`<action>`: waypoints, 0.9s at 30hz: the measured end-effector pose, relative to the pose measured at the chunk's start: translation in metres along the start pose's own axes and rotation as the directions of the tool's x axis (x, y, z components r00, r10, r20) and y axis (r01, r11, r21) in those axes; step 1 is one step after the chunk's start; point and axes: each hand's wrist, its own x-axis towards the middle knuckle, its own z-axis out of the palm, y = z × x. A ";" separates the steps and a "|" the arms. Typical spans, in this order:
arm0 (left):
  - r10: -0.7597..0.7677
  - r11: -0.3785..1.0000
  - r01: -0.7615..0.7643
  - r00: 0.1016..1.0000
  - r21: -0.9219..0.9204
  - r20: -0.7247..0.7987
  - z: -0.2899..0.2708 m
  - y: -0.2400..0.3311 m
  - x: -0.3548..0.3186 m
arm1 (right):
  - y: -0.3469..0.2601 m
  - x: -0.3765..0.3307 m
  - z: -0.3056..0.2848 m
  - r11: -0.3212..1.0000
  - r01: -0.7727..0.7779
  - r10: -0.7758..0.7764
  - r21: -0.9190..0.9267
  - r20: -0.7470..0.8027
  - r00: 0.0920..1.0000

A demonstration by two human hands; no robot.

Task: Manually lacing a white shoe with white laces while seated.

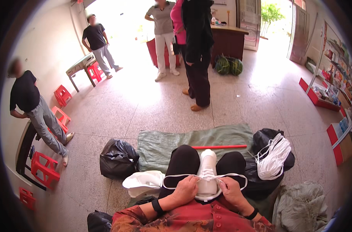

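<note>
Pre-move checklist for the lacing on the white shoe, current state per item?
1. Shoe steady: white shoe stands toe-up between the knees. Ok.
2. Left hand on the lace at the shoe's lower left. Ok.
3. Right hand on the lace at the lower right. Ok.
4. White lace loops out to both sides, no snag visible. Ok.
5. Lace seated in all eyelets: too small to see. Cannot tell.
6. Supplies near: bundle of white laces on a black bag at right, another white shoe at left. Ok.
</note>
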 end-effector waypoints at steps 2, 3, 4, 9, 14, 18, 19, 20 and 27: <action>0.056 0.998 -0.056 0.998 0.014 -0.006 0.000 0.002 0.001 | -0.004 -0.003 -0.002 0.997 0.007 -0.006 0.081 -0.016 1.000; 0.074 0.997 -0.075 0.997 0.027 0.011 -0.002 0.004 0.002 | -0.002 -0.004 0.000 0.997 0.047 -0.045 0.063 -0.034 0.998; 0.111 0.990 -0.119 0.990 0.079 0.092 -0.007 0.005 0.004 | -0.002 -0.003 0.002 0.996 0.082 -0.081 0.026 -0.052 0.995; 0.176 0.831 -0.347 0.905 0.435 0.387 -0.018 0.003 0.019 | -0.029 0.020 0.000 0.817 0.408 -0.340 -0.408 0.231 0.912; 0.355 0.704 -0.501 0.862 0.502 0.363 -0.017 0.010 0.047 | -0.053 0.046 -0.009 0.529 0.568 -0.355 -0.630 0.444 0.823; 0.433 0.860 -0.482 0.863 0.168 0.260 -0.024 0.010 0.053 | -0.063 0.041 -0.004 0.579 0.734 -0.584 -0.354 0.449 0.677; 0.425 0.862 -0.475 0.868 0.176 0.257 -0.032 0.018 0.056 | -0.075 0.031 -0.005 0.648 0.754 -0.677 -0.108 0.373 0.635; 0.400 0.914 -0.390 0.913 -0.112 0.083 -0.057 0.050 0.063 | -0.115 0.014 -0.019 0.723 0.691 -0.646 -0.005 0.351 0.678; 0.315 0.868 -0.375 0.922 -0.326 -0.224 -0.106 0.109 0.086 | -0.114 0.043 -0.027 0.906 0.362 -0.410 0.221 0.235 0.881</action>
